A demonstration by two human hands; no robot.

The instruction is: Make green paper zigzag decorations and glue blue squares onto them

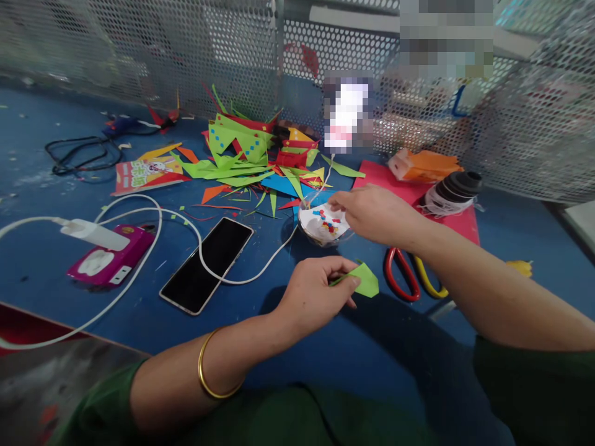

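Note:
Low over the near part of the table, my left hand (320, 291) pinches a small folded piece of green paper (366, 280) between thumb and fingers. My right hand (372, 214) reaches over the right rim of a clear bowl (307, 230), fingertips drawn together and pointing down to the left. Whether anything is between those fingertips is hidden. Inside the bowl lies white paper with tiny red, blue and yellow bits (329, 224) on it. Scissors with a red and a yellow handle (403, 275) lie beneath my right forearm, partly covered.
Green, red and orange paper scraps (242, 170) are heaped behind the bowl. A dark-screened phone (209, 263) lies left, crossed by a white cable (255, 280) near a purple power strip (111, 257). A black-topped bottle (453, 192) and red sheet (372, 170) are at right, before a perforated metal panel (232, 43).

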